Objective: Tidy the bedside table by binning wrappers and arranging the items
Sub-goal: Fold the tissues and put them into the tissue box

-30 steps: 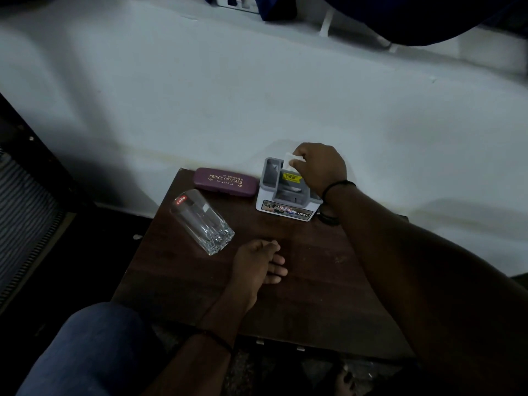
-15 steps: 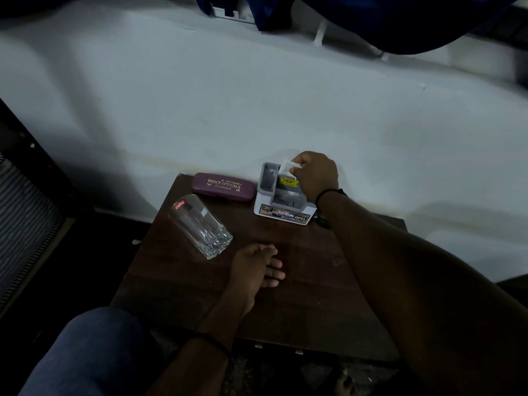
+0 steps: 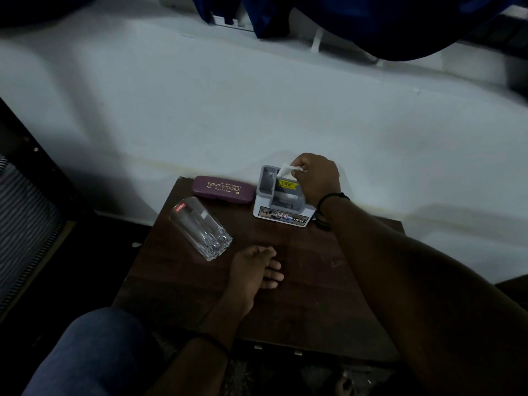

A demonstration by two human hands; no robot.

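Observation:
A dark wooden bedside table (image 3: 300, 295) stands against a white wall. At its back edge sits a grey and white organiser box (image 3: 281, 208) with open compartments and a yellow label. My right hand (image 3: 317, 177) is over the box, fingers pinched on a small white wrapper (image 3: 285, 170) just above a compartment. My left hand (image 3: 255, 270) rests flat on the table near the middle, holding nothing. A clear drinking glass (image 3: 200, 228) with a red sticker stands left of it. A purple glasses case (image 3: 223, 190) lies behind the glass, beside the box.
A dark slatted surface (image 3: 25, 224) is at the far left. My knee in blue jeans (image 3: 94, 352) is at the table's near-left corner. Dark blue cloth (image 3: 371, 21) hangs above against the wall.
My right hand has lifted slightly at the box, and the white wrapper now shows more clearly between its fingers. My left hand has stayed still.

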